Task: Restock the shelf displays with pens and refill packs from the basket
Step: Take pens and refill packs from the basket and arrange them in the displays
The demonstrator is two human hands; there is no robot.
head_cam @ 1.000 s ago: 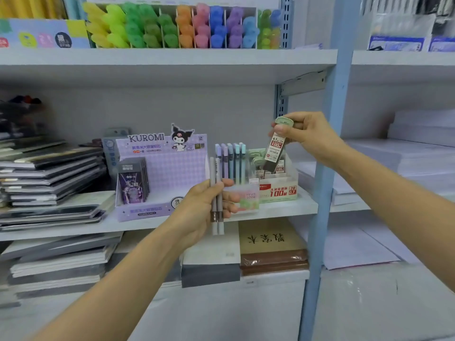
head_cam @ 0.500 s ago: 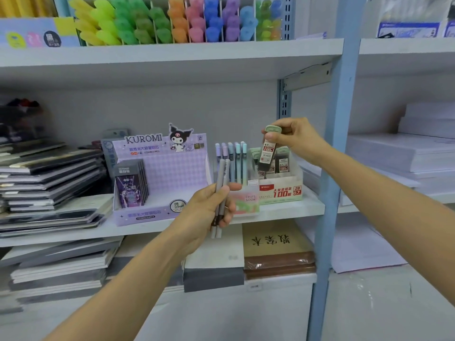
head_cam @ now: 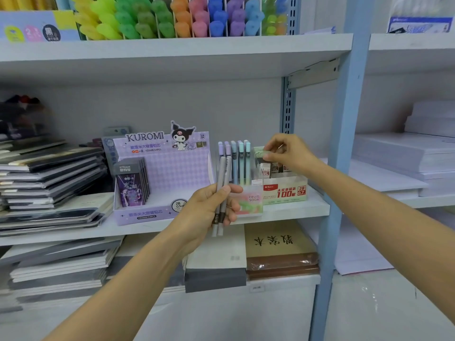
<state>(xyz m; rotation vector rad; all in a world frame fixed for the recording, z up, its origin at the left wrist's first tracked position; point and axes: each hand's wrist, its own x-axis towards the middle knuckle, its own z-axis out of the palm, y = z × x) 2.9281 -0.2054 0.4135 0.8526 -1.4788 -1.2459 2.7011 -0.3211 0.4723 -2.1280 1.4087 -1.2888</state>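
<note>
Two slim grey plastic pens (head_cam: pixel 222 190) stood almost upright at the centre of the frame, gripped low on their barrels by the left hand (head_cam: pixel 209 207), thumb laid across the front and fingers curled behind. Their long axis leaned a little to the right at the top. The clear pen stand (head_cam: pixel 250 205) with the pastel "FRUIT SODA" front lay just behind and to the right of that hand, so the left hand was the nearer one to it. The pens' upper ends overlapped, in the picture, the lilac and mint pens already standing there.

Right of centre, the right hand (head_cam: pixel 289 153) pinched the pale green cap of a refill pack (head_cam: pixel 263 152) between thumb and fingertips. The pack's body was sunk among others in the cardboard display box (head_cam: pixel 285 193) printed in red, so only its top showed. Both displays sat side by side on the white shelf (head_cam: pixel 298 210). The pens looked smooth, matt and rigid, with darker bands low down; I judged they would slide in end-first if kept vertical.
</note>
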